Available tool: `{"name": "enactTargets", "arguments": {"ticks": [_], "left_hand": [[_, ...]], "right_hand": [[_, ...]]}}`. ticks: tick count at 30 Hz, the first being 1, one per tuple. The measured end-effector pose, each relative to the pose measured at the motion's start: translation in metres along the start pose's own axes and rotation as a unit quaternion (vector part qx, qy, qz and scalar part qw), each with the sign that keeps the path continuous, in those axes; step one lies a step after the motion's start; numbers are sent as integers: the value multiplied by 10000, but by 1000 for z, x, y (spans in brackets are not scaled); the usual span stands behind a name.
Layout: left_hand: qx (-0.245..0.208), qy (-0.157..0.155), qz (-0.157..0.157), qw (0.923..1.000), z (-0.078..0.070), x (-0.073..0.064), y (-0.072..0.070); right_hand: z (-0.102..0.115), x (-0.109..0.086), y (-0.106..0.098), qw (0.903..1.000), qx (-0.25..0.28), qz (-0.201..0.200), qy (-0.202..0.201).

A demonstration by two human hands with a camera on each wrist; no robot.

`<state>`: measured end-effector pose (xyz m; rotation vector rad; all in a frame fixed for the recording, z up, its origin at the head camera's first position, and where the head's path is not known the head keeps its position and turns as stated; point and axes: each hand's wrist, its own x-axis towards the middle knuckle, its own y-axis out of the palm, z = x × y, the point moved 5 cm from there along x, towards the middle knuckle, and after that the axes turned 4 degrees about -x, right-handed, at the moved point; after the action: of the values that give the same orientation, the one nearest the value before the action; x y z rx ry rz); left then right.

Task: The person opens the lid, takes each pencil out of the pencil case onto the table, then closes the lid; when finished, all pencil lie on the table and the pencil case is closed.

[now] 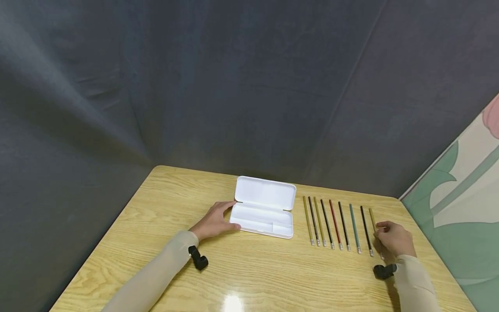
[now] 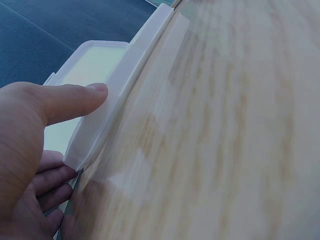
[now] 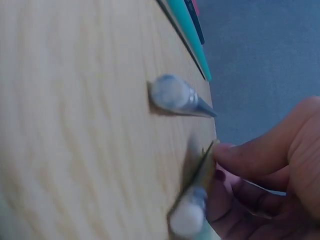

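A white pencil case [image 1: 251,213] lies with its lid [image 1: 265,193] raised, and its tray shows bare compartments. My left hand [image 1: 214,221] holds the case's left end, thumb on the front wall [image 2: 122,75] and fingers round the side in the left wrist view. At the far right of a row, my right hand [image 1: 397,239] pinches a yellow pencil [image 1: 372,216] between thumb and fingers. In the right wrist view that pencil's white eraser [image 3: 187,220] points toward the camera, close over the wood. Left of it lies a black pencil [image 1: 365,227].
Several more pencils lie side by side, erasers toward me, including a teal one [image 1: 354,227], a red one [image 1: 335,223] and a yellow one [image 1: 308,221] nearest the case. The wooden table [image 1: 163,195] backs onto a dark curtain [image 1: 234,86]. Patterned fabric [image 1: 460,216] hangs at right.
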<state>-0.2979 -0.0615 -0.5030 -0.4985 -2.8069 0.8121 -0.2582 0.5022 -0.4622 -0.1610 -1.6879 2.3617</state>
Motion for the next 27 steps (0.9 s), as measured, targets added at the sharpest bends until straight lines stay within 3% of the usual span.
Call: {"name": "enactTargets", "arguments": {"ticks": [6,11,15,19,22,24,27], "left_hand": [[37,26,52,10000,2,1,1],[44,17,33,10000,3,1,1],[-15,12,44,10000,4,0,3],[31,-54,56,10000,6,0,5],[41,-34,28,10000,7,1,6],[35,18,3,10000,6,1,6],[25,41,-2,10000,4,2,5]], "right_hand": [[9,-6,-15,9946,329,-972,-136],[41,-6,-32,9782,1416,-1505,-200],[76,-4,-36,9541,2635,-1359,-426],[113,1,-32,9185,3695,-1045,-938],[145,4,-26,8946,4144,-864,-1433],[167,4,-21,8878,4201,-733,-1732],[198,2,-9,8852,4132,-495,-2079]]}}
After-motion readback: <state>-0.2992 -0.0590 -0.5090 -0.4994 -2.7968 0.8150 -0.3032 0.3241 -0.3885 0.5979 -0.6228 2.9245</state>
